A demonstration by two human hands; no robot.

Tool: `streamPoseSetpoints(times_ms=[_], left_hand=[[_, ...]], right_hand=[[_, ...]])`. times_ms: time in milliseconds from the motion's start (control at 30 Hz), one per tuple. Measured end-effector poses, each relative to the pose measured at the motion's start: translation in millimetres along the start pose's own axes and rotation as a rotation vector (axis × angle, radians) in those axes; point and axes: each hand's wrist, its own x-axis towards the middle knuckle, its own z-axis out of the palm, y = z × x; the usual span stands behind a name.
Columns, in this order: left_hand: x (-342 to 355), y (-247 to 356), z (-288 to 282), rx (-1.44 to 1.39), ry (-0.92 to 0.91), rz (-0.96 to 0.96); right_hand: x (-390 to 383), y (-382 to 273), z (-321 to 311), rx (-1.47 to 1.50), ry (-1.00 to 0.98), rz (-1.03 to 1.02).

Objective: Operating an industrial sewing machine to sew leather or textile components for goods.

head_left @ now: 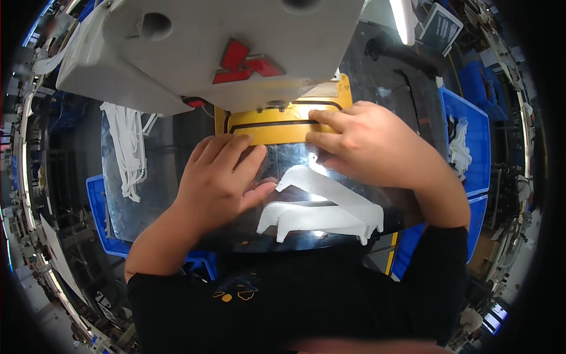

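Note:
A yellow plate (274, 134) with dark curved slots lies on the table under a large white machine head (194, 65). The fingertips of my left hand (218, 171) rest at the plate's near left edge, its thumb held apart toward the white pieces. On the plate's right part lie the stretched fingers of my right hand (359, 141), reaching to the long slot; its thumb is partly hidden beneath the palm. Neither hand is wrapped round anything. Several white, flat, curved pieces (330, 218) overlap on the table between my forearms, just nearer than the plate.
A bundle of white strips (127, 147) hangs across the table's left side. Blue bins (471, 138) stand along the right, one with white pieces inside; another blue bin (97, 215) is at the left. The machine head overhangs the plate's far side. A dark, shiny tabletop (383, 94) extends behind.

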Motion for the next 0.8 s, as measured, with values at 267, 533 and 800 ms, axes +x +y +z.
streamPoseSetpoints(times_ms=[267,533,800], left_hand=[[1.2,-6.7,-4.2,0.064,0.165,0.036],[1.9,-0.7,3.8,0.101,0.213,0.05],[2.0,0.3,7.3,0.168,0.065,-0.098]], right_hand=[[3.4,-16.1,11.1,-0.222,0.075,-0.03],[-1.7,-20.0,17.7,-0.209,-0.022,0.009],[-1.2,-20.8,30.5,-0.243,0.052,0.002]])
